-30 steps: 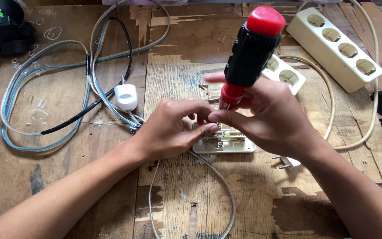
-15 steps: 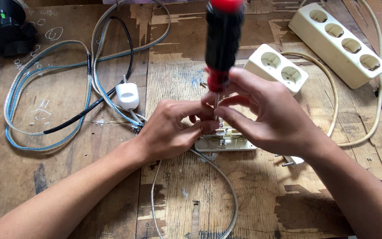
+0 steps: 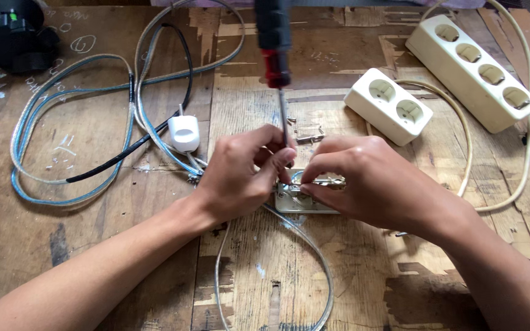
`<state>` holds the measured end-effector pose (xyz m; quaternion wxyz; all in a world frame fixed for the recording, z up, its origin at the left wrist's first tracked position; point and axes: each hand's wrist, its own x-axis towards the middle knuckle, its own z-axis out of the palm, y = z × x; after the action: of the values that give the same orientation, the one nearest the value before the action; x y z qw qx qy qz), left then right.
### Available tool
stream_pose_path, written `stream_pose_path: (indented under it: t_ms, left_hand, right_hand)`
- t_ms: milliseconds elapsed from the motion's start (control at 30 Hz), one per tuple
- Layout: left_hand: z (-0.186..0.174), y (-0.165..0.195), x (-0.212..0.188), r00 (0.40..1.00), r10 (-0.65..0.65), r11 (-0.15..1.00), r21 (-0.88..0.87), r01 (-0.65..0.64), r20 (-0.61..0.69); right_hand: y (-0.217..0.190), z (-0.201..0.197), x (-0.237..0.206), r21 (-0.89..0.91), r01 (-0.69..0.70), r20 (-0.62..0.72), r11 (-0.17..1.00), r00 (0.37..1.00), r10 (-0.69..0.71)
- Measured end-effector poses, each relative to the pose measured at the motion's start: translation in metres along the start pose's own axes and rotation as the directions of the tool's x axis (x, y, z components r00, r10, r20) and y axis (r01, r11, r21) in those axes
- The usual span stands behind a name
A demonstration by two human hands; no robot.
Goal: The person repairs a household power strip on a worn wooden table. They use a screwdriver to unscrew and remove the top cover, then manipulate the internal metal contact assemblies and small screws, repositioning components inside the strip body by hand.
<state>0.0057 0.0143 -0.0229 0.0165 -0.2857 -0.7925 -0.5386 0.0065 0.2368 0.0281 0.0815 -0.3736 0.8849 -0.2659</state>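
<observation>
Head view: the left hand (image 3: 240, 178) pinches the screwdriver (image 3: 277, 67) shaft, upright over the opened socket base (image 3: 308, 199) at mid-table (image 3: 124, 257). The right hand (image 3: 363, 184) grips the base's metal contacts — likely steadying them, though fingers hide the screw. Wires are already laid in; the cover seems still off, loose screws (image 3: 308, 132) waiting.
</observation>
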Motion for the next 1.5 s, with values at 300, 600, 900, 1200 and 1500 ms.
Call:
stream_pose_path:
  t_ms: [300,600,900,1200,1500]
  left_hand:
    - [0.002,0.005,0.001,0.994,0.100,0.988,0.121,-0.096,-0.034]
    - [0.002,0.008,0.000,0.988,0.135,0.983,0.136,-0.124,-0.071]
    - [0.003,0.007,0.002,0.994,0.107,0.985,0.138,-0.101,-0.036]
    - [0.003,0.009,0.002,0.991,0.121,0.985,0.131,-0.114,-0.047]
    - [0.002,0.006,0.003,0.986,0.158,0.977,0.152,-0.149,-0.046]
  right_hand:
    - [-0.010,-0.002,0.002,-0.109,-0.052,0.031,0.993,0.998,0.056]
    - [-0.002,0.007,-0.002,-0.281,0.159,0.026,0.946,0.987,-0.158]
    - [-0.007,-0.002,0.001,-0.110,-0.023,0.091,0.994,0.995,0.033]
    - [-0.019,-0.008,0.003,-0.076,-0.175,0.113,0.982,0.977,0.183]
    - [-0.013,-0.008,0.013,-0.104,-0.102,0.138,0.989,0.984,0.115]
